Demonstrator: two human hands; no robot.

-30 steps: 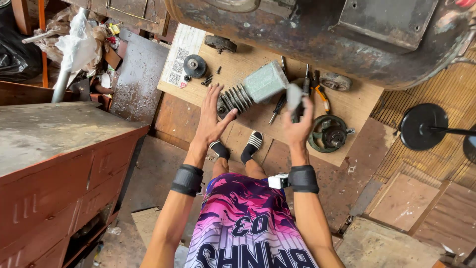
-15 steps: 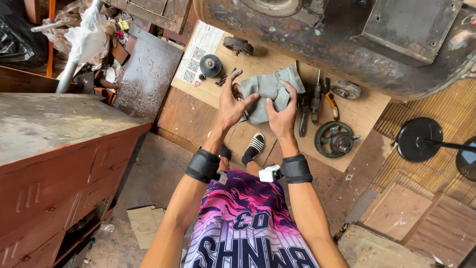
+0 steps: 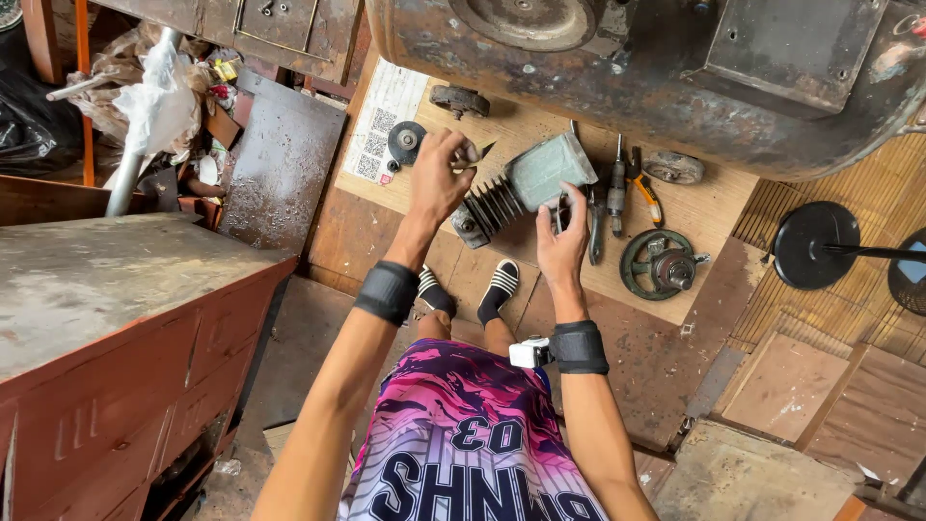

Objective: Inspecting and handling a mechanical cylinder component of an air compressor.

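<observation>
A grey engine part (image 3: 540, 174) with a black finned cylinder (image 3: 487, 207) is held out above a wooden board (image 3: 714, 217) on the floor. My right hand (image 3: 564, 246) grips the grey block from below, fingers up against its lower edge. My left hand (image 3: 439, 174) is just left of the finned end, fingers curled on a small dark piece (image 3: 479, 150) whose tip pokes out. Both wrists wear black bands. My feet in striped sandals (image 3: 500, 285) stand below the part.
A large rusty tank (image 3: 675, 68) hangs across the top. On the board lie a pulley wheel (image 3: 661, 262), orange-handled pliers (image 3: 644, 191), a screwdriver (image 3: 617, 188) and a small round wheel (image 3: 406, 142). A red-brown cabinet (image 3: 116, 328) is at left, a black round stand base (image 3: 815, 244) at right.
Both hands were wrapped around the grey part. My left hand has come off it and moved up left, closed on a small piece; my right hand has slid to its lower edge.
</observation>
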